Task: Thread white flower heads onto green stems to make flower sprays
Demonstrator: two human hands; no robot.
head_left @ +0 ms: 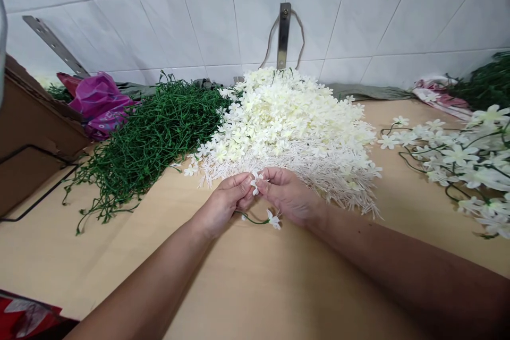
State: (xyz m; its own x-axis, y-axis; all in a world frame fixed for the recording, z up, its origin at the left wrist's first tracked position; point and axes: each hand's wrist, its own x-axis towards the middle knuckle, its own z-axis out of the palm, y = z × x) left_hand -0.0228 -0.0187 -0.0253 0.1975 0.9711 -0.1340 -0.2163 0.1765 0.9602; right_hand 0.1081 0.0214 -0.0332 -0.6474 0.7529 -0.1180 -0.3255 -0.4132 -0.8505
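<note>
One white flower (256,184) is pinched by the fingers (244,187) of the left hand (227,201) and right hand (290,195), best gripped lightly against creasing.

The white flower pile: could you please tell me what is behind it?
Behind the pile are a metal bracket, a cord and the tiled wall; anything lower is covered by flowers.

The single view looks from the person's head, forward and down — left hand (235,192) and right hand (290,196) fairly near, mid-frame, tabletop (255,281) toward the bottom, tiled wall (207,18) across the top.
</note>
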